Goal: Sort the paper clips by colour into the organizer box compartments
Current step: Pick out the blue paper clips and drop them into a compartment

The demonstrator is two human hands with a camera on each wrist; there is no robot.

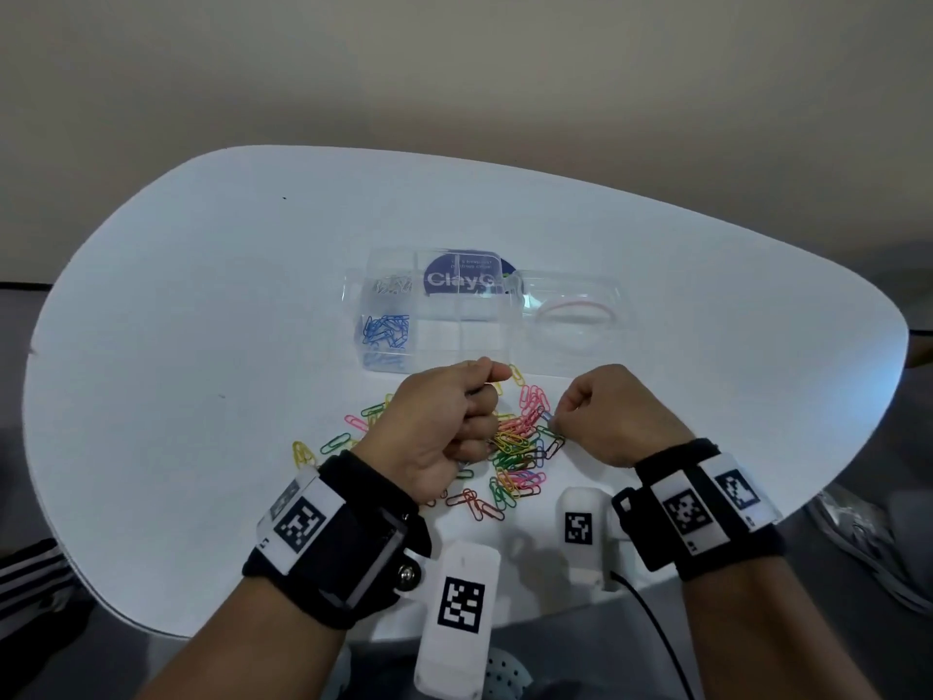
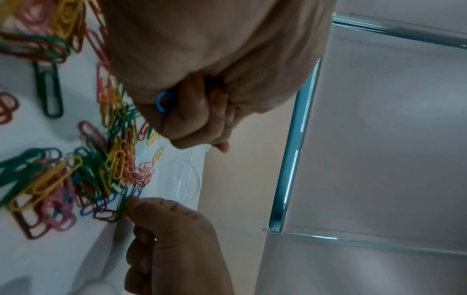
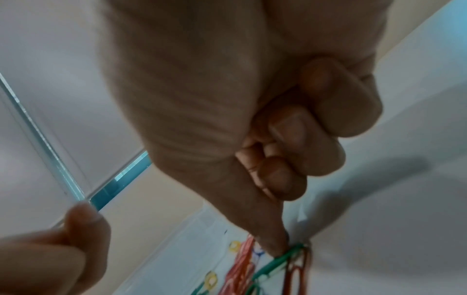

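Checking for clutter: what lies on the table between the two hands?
Head view: the mixed paper clip pile fills the stretch between left hand and right hand.

Counts, approx. where noted:

- Hands: 2. Left hand [image 1: 444, 421], right hand [image 1: 613, 414].
- Worktop [image 1: 202, 346]: 1, white.
- Organizer box [image 1: 434, 315]: 1, clear; compartment no. can't be told.
- Clear lid [image 1: 575, 310] beside box: 1.
- Wrist bands w/ square code tags: 2, one per wrist [image 1: 323, 538], [image 1: 702, 507].
- White tagged blocks near front edge: 2 [image 1: 457, 618], [image 1: 583, 533].
- Loose clip pile [image 1: 515, 447] on worktop: dozens, too tangled for exact no.; colours seen: 5+ (green, yellow, pink, red, some blue/purple).
- Blue clips in box [image 1: 386, 330]: 1 heap, approx. 15–20.
- Silver clips in box [image 1: 394, 285]: 1 small heap, no. unclear.
- Blue clip [image 2: 161, 102] showing in left fist: 1.
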